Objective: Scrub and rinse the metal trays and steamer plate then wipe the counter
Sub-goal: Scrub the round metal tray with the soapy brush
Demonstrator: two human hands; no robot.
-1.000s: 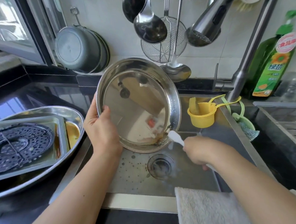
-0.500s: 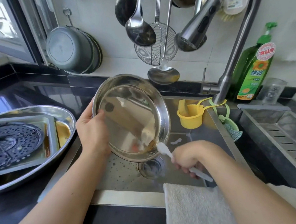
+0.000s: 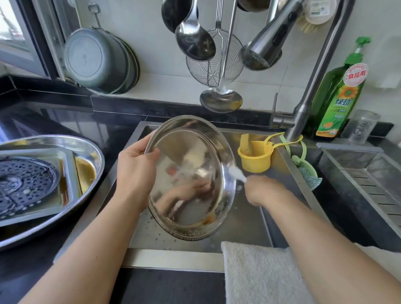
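We scrub the round shiny steel tray point(image 3: 191, 177) over the sink point(image 3: 242, 225).

Our left hand point(image 3: 136, 171) grips its left rim, tilting it so residue drains; our right hand point(image 3: 260, 190) curls its grip round a white brush point(image 3: 236, 175) at the right rim. The bristles blur, the handle is hidden. The black perforated steamer plate point(image 3: 17, 183) waits in stacked trays on the bench point(image 3: 56, 119).
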